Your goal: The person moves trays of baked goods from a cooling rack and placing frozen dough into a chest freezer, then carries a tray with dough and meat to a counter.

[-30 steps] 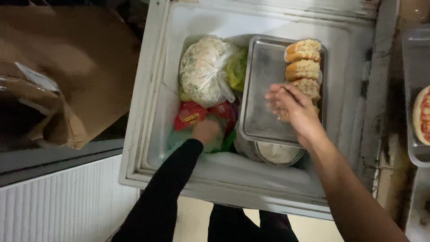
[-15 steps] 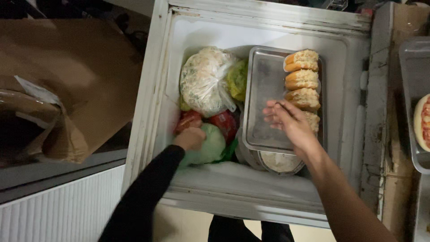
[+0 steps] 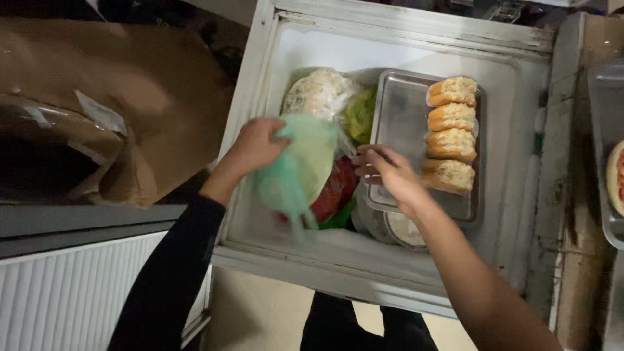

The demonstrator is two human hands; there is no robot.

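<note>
An open white chest freezer (image 3: 520, 123) lies below me. My left hand (image 3: 255, 146), in a black sleeve, grips a pale green plastic bag (image 3: 299, 169) and holds it lifted above the freezer's left side. My right hand (image 3: 385, 170) rests on the left edge of a metal tray (image 3: 403, 117) that carries several filled bread rolls (image 3: 450, 133). Under the bag lie a red package (image 3: 333, 192), a green bag (image 3: 361, 114) and a clear bag of pale food (image 3: 315, 91). A round container (image 3: 403, 229) sits under the tray.
A brown cardboard box (image 3: 97, 110) stands to the left on a grey ledge. A white ribbed panel (image 3: 71, 292) is below it. At the right edge a metal tray (image 3: 604, 162) holds a round flat food. My dark legs show below the freezer.
My left hand has pulled the pale green bag up out of the freezer toward the left. My right hand slid from the tray's middle to its left edge.
</note>
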